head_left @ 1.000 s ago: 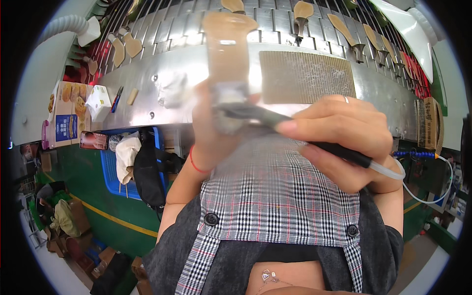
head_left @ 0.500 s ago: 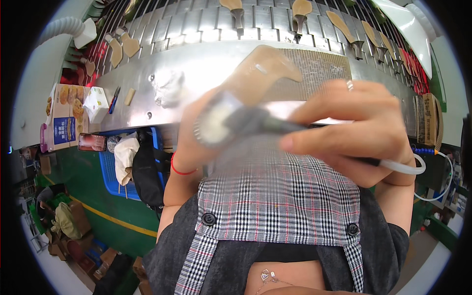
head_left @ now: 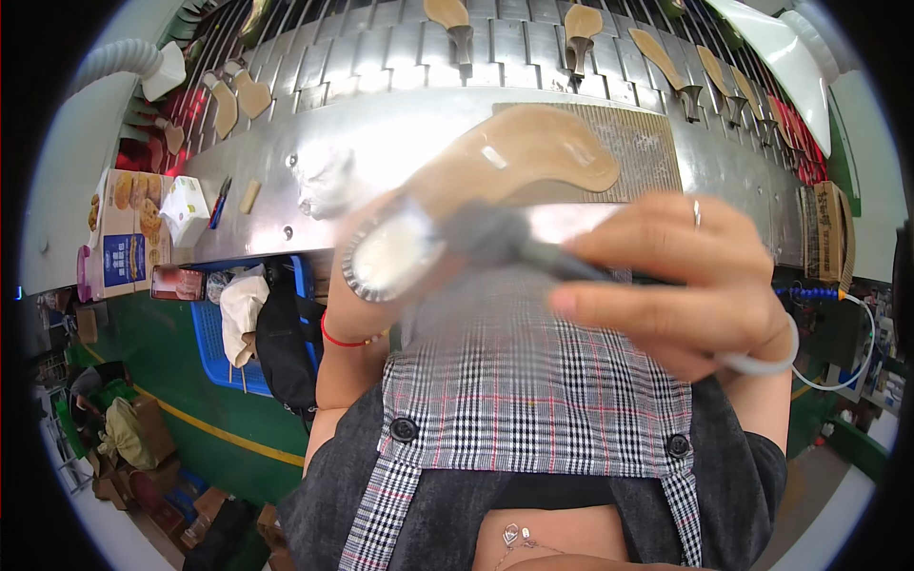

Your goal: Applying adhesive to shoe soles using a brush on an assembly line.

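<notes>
Before my chest, my left hand (head_left: 345, 303) holds a glossy tan shoe-shaped piece (head_left: 514, 138) from below; its fingers are mostly hidden. The piece is tilted, with a white oval patch (head_left: 395, 257) ringed by small pleats at its near end. My right hand (head_left: 690, 285) is closed round a slim black-handled tool (head_left: 566, 265). Its dark grey head (head_left: 486, 233) is smeared by motion and overlaps the piece beside the white patch. Whether the two touch I cannot tell. A pale hose (head_left: 769, 357) runs by my right wrist.
Behind the piece lies a ribbed mat (head_left: 640, 143) on the metal bench (head_left: 276, 128). Beyond, a slatted conveyor (head_left: 519, 52) carries several tan soles with dark heels. At left are a tissue pack (head_left: 186, 209), pens (head_left: 220, 203), a phone (head_left: 178, 283) and a blue basket (head_left: 217, 357).
The tan piece has swung, its far end now further right and its pleated end nearer me and left. My right hand with the tool has shifted slightly lower.
</notes>
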Motion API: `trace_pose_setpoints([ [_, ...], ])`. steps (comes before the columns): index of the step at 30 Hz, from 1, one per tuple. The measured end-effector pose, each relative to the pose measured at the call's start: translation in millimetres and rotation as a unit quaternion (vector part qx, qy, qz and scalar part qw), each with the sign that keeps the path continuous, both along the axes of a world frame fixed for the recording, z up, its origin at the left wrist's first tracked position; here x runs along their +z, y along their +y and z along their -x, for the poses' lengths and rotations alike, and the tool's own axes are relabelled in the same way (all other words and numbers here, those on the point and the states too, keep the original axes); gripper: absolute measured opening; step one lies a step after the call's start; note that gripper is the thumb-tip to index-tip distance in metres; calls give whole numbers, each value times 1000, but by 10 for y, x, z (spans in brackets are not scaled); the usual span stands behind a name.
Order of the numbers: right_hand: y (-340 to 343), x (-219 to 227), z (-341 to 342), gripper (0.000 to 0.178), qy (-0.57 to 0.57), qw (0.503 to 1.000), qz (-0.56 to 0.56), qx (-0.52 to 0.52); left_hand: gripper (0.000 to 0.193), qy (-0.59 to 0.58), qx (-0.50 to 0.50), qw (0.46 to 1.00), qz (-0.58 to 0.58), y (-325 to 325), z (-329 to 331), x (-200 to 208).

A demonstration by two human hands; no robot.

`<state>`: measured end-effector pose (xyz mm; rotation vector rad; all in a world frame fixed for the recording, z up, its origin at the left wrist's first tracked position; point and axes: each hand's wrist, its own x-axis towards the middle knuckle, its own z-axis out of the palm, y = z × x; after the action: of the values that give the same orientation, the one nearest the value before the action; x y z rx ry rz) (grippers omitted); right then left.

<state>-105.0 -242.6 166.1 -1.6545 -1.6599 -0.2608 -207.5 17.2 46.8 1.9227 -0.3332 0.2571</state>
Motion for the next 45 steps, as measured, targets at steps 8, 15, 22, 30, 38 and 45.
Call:
trace_pose_setpoints([
  [8, 18, -76, 37, 22, 21, 1000, -17, -9, 74, 46, 51, 986, 154, 18, 127, -140],
  [15, -21, -32, -7, 26, 51, 998, -17, 42, 74, 142, 22, 948, 283, 8, 114, 8],
  [22, -44, -15, 18, 16, 58, 998, -20, 33, 49, 106, -45, 947, 301, -16, 42, 140],
  [30, -90, -58, 42, 22, 41, 998, -21, -44, 59, 82, -42, 980, 174, 10, 46, 165],
  [38, -174, -47, 80, 29, 95, 991, 35, -88, 62, 28, -82, 985, 147, 58, 13, 144],
  [45, -246, -66, 6, 25, 143, 986, 33, -81, 58, 18, -29, 993, 116, 91, 36, 116],
])
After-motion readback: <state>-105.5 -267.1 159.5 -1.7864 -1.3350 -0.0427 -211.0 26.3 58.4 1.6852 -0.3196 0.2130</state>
